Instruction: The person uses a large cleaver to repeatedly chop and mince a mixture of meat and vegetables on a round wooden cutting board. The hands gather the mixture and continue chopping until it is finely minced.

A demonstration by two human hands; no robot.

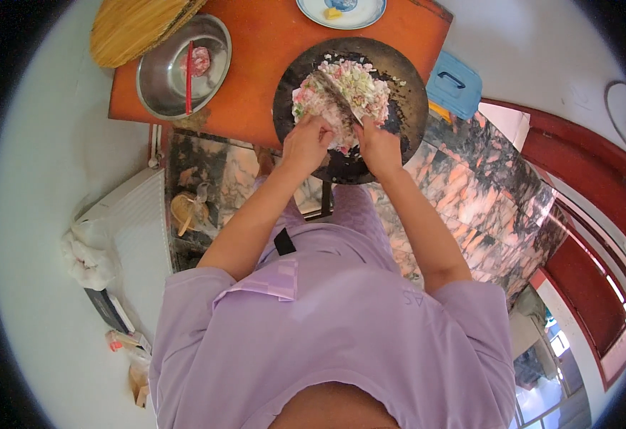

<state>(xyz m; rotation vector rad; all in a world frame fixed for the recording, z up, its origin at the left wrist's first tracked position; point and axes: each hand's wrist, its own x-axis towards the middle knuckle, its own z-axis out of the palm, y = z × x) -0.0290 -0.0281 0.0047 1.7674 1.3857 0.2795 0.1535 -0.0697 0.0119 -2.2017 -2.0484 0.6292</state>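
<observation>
My right hand (380, 147) grips a kitchen knife (335, 95). Its blade reaches up and left across a heap of minced meat mixed with chopped pale-green vegetable (364, 80). The heap sits on a round, dark-stained chopping board (412, 102). At the lower left edge of the mince is my left hand (306, 142), its fingers curled; whether they pinch any of it cannot be made out. Part of the blade is smeared with mince.
On the orange table (254, 69), a steel basin (155, 80) holds a lump of pinkish meat (199, 61) with red chopsticks (188, 80) across it. A woven lid (131, 32) overlaps its rim. A plate (369, 16) lies beyond the board; a blue lidded bin (452, 86) stands right.
</observation>
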